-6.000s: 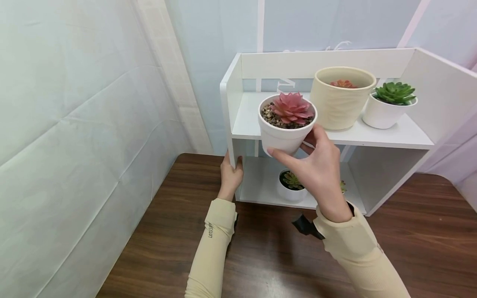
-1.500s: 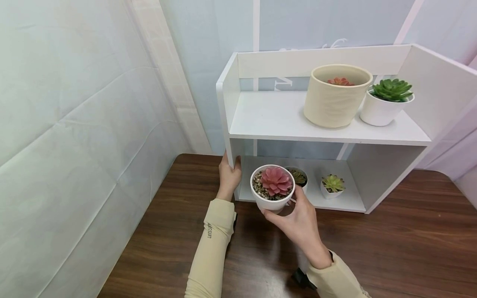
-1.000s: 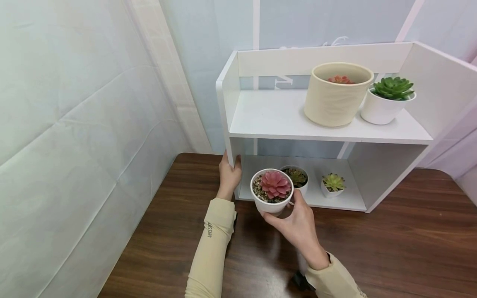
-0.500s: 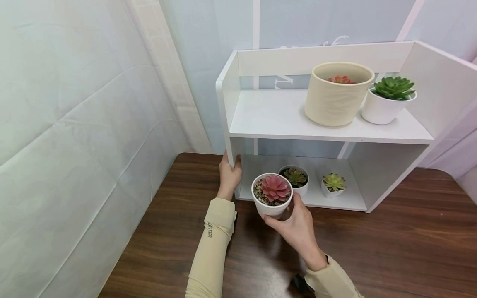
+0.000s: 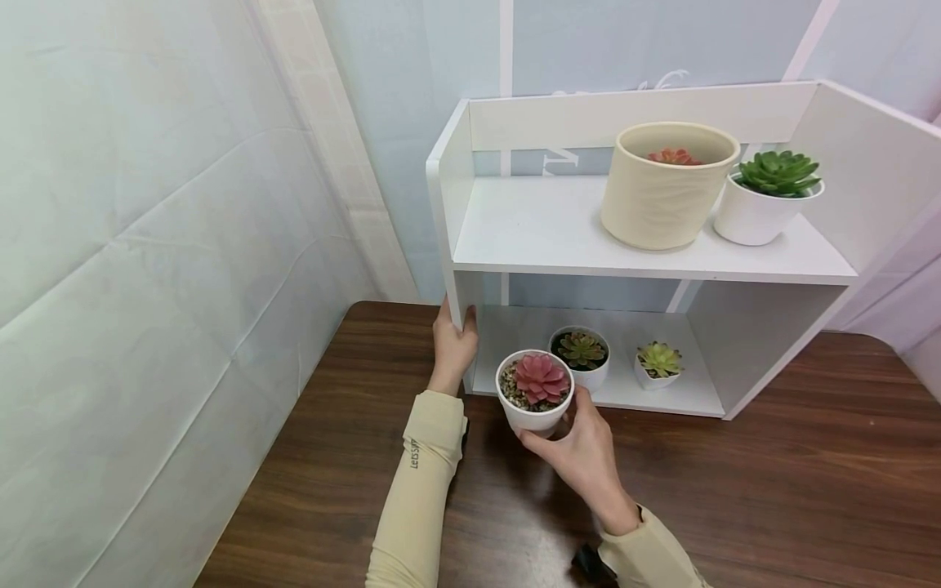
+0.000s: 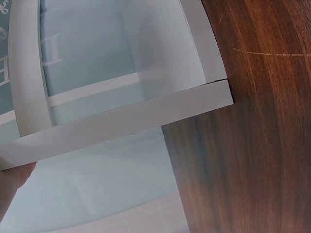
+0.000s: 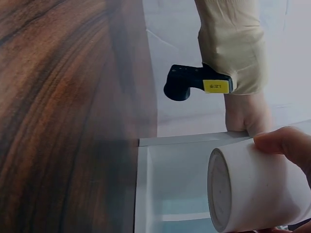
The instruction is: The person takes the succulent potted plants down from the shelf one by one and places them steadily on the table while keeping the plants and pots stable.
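The shelf (image 5: 654,273) stands on the table (image 5: 735,482) ahead of me, my left hand (image 5: 452,347) at its left side (image 5: 457,184). In my right hand (image 5: 590,457), a potted plant (image 5: 535,394) is just before the lower level (image 5: 515,328). Behind it and slightly right, a second pot (image 5: 580,353) sits on that level, a third pot (image 5: 657,364) farther right. On the upper level (image 5: 532,224), a planter (image 5: 654,204) sits near the middle, with a fourth pot (image 5: 757,214) just to its right.
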Available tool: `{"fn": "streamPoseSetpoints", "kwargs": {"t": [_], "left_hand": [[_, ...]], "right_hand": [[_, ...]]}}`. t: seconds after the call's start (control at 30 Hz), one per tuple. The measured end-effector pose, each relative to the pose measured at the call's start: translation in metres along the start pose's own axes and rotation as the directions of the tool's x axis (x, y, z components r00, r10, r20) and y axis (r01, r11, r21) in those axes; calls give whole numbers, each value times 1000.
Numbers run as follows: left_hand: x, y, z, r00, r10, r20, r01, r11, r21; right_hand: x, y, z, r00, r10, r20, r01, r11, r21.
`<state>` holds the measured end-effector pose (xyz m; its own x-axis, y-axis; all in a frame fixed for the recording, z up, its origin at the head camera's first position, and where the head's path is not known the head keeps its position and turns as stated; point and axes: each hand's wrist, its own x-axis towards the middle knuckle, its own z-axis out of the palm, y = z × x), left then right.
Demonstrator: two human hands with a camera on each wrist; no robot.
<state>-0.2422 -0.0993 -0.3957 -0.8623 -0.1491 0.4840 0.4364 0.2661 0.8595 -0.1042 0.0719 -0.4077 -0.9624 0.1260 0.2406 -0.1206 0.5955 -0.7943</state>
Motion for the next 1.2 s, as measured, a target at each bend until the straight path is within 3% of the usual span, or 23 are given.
{"fn": "streamPoseSetpoints", "kwargs": {"t": [1.2], "left_hand": [[0,0,0,1000,-1,10,1,1000,-14]], "right_hand": [[-2,25,20,1000,15,24,-14,999,-51]]}}
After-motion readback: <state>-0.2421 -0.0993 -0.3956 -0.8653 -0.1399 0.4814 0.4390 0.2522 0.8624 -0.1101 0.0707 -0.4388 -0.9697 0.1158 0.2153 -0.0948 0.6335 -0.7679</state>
